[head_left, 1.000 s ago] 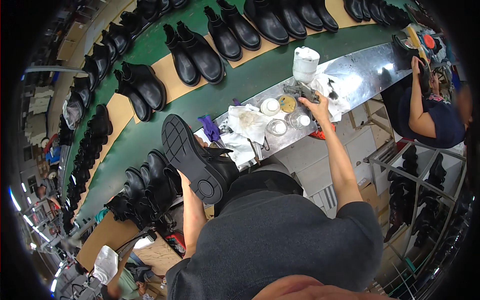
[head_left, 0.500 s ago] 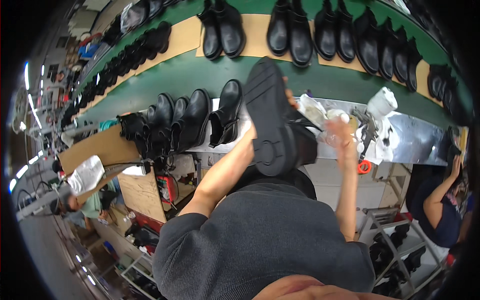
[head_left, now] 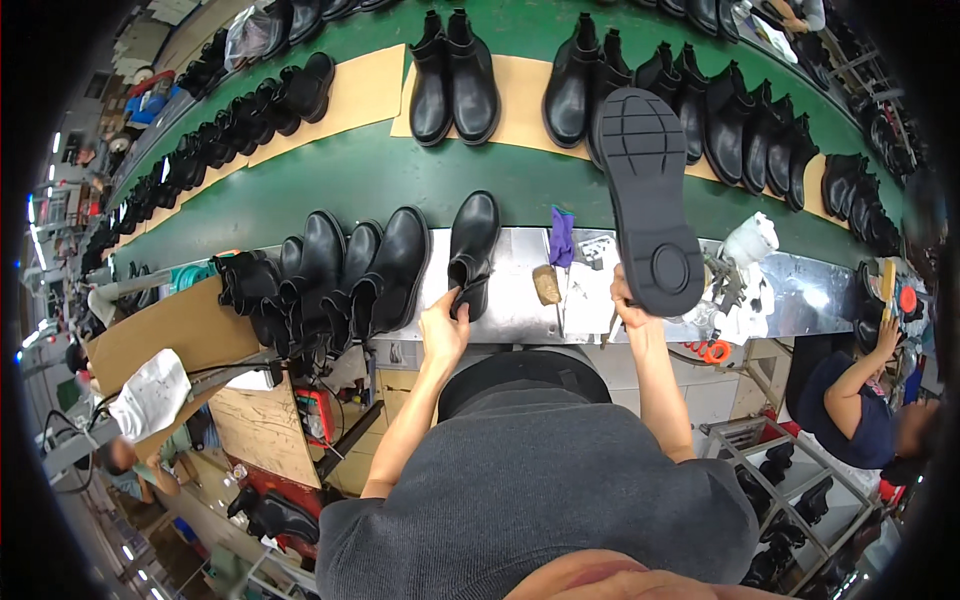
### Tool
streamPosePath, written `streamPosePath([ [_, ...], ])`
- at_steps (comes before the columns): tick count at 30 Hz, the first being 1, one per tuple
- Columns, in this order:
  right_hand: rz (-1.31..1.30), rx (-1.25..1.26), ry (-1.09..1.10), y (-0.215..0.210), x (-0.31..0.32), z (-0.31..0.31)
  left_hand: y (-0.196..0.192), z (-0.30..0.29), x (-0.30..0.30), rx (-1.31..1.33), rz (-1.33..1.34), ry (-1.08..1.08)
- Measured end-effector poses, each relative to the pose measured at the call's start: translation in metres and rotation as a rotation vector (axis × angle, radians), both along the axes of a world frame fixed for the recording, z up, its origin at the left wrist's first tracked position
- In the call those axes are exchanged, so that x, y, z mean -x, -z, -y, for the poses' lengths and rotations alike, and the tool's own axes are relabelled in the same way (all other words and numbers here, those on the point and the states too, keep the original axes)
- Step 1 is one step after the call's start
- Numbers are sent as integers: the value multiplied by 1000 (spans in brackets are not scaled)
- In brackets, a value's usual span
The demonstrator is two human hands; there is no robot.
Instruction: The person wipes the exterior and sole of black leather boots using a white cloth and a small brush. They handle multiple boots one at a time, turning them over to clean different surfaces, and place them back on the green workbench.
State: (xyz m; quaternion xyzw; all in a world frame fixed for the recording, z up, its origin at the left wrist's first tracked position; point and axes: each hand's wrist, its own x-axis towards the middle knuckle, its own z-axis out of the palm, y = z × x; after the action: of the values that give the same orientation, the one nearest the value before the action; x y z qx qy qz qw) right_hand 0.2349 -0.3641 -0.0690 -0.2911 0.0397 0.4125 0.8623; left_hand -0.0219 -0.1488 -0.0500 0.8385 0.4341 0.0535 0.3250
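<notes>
Toward the left of the green-topped, metal-edged desk [head_left: 290, 190], a close group of black leather ankle boots [head_left: 400, 250] is standing with most of its rounded toes pointing away from the person. Just right of that group, a single smooth black leather boot [head_left: 475, 230] is standing on the metal edge. Its toe is pointing away from the person and its long axis is running front to back, leaning a little to the right. The left hand [head_left: 445, 332] is at the near end of this boot, its fingers pinching the rear of the shaft, as far as the small, dark detail is showing.

Further right, a tan, rough-looking block [head_left: 546, 285] is lying near a purple cloth [head_left: 561, 237] and a white cloth [head_left: 590, 300]. Next, the right hand [head_left: 635, 308] is holding up a black boot with a grooved rubber sole [head_left: 645, 200], its fingers gripping at the left of the heel and partly hiding behind it. The sole is facing the camera, the toe is pointing away and slightly left, and the long axis is running lengthwise. Beyond it, a dark grey rag [head_left: 722, 280] is lying beside a white, smudged cylindrical container [head_left: 750, 240].
</notes>
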Motion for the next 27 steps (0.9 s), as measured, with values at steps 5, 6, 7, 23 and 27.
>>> streamPosePath([
  [5,-551,-371,77,11,-8,-24,-21,-74,32,1112,801,-437],
  [6,-520,-290,105,10,-7,-30,-27,-82,40,1216,913,-495],
  [7,-491,-205,119,9,-5,-38,-22,-94,51,1368,1087,-387],
  [23,1110,653,-441,-110,14,-380,-112,-383,-11,-137,332,-196],
  [27,1349,858,-310,-91,-20,-495,-81,-443,-68,-378,222,-138],
])
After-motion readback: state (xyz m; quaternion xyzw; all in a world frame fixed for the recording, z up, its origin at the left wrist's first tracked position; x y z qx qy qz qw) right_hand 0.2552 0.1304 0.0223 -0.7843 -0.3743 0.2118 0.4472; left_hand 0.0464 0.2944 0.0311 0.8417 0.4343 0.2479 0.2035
